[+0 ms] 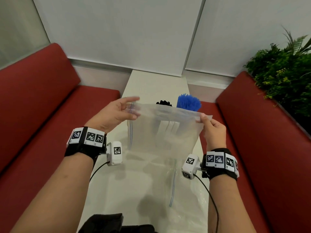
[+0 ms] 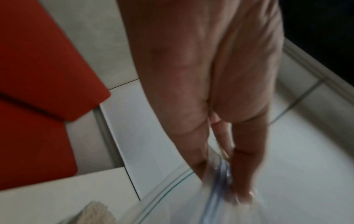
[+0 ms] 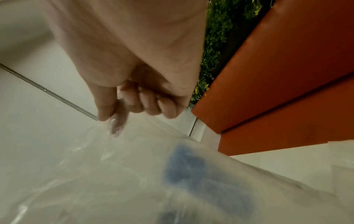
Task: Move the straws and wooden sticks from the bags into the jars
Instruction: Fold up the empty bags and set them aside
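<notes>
Hands hold a clear zip bag (image 1: 161,130) up above the white table (image 1: 151,84), stretched between them. The left hand (image 1: 116,113) pinches the bag's left upper corner between thumb and fingers, right where the blue zip line runs; the left wrist view shows the fingertips (image 2: 239,195) closed on the plastic at that blue strip. The right hand (image 1: 213,130) pinches the bag's right upper corner, thumb and forefinger clamped on the film, the other fingers (image 3: 151,104) curled into the palm. The bag hangs slack and looks see-through, with nothing clearly inside it.

Beyond the bag, farther along the table, a bunch of blue straws (image 1: 189,102) stands upright, its lower part hidden behind the plastic; whether it sits in a jar cannot be told. Just left of the straws, a cluster of black straws (image 1: 164,103) pokes above the bag's top edge, also mostly hidden. Below the held bag, nearer the person, a second clear bag (image 1: 181,190) lies flat on the table with a blue zip line showing.

Red cushioned benches (image 1: 42,101) flank the table on both sides, and green foliage (image 1: 282,68) rises behind the right-hand one
</notes>
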`<action>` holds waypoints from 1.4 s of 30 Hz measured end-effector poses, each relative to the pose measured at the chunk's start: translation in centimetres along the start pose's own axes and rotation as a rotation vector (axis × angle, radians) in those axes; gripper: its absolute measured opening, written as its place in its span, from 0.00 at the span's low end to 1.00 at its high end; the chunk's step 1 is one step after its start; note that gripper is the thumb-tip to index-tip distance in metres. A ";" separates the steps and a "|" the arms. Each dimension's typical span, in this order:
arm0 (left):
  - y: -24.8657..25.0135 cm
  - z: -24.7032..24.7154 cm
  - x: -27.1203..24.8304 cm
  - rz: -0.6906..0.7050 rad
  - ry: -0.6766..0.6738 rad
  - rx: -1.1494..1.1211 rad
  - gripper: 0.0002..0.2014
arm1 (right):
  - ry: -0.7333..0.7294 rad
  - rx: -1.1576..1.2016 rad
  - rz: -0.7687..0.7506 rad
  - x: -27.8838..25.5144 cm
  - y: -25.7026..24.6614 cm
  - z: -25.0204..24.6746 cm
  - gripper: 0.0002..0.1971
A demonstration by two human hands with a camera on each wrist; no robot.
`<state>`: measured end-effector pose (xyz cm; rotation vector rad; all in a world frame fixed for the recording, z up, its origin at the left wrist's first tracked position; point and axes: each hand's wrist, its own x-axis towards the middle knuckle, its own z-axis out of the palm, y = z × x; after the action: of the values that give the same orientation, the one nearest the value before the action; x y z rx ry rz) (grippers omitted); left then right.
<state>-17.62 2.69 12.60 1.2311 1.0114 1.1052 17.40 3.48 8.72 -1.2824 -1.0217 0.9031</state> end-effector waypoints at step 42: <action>-3.5 1.2 1.5 -0.197 0.010 -0.119 0.17 | -0.505 0.472 0.100 -0.9 -3.1 1.5 0.07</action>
<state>-15.85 3.89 9.19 1.0088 1.0361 1.0031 15.64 2.77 11.73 -0.7233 -1.0453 1.4915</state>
